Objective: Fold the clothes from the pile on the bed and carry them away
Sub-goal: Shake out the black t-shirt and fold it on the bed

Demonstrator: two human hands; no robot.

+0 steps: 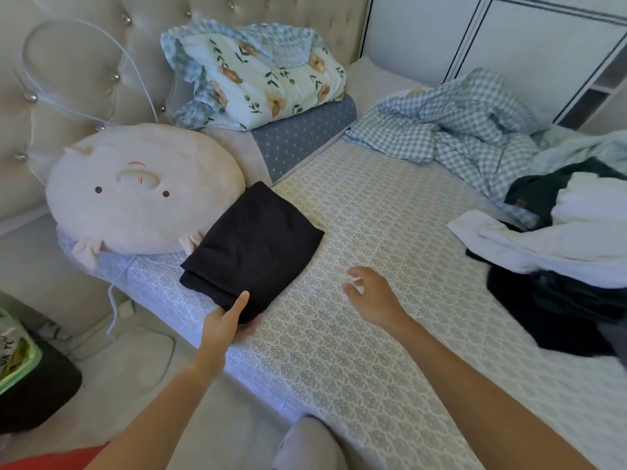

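Black garment [252, 247], 1 folded so far, lies near the bed edge beside the plush [135, 195]; left hand [227, 322] pinches its corner, right hand [369, 295] hovers empty, fingers loose; pile [559, 266] at right remains unfolded, nothing carried off

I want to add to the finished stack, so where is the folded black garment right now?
In the head view, the folded black garment lies left of centre on the bed, against the pig plush pillow, with the left hand gripping its near corner.
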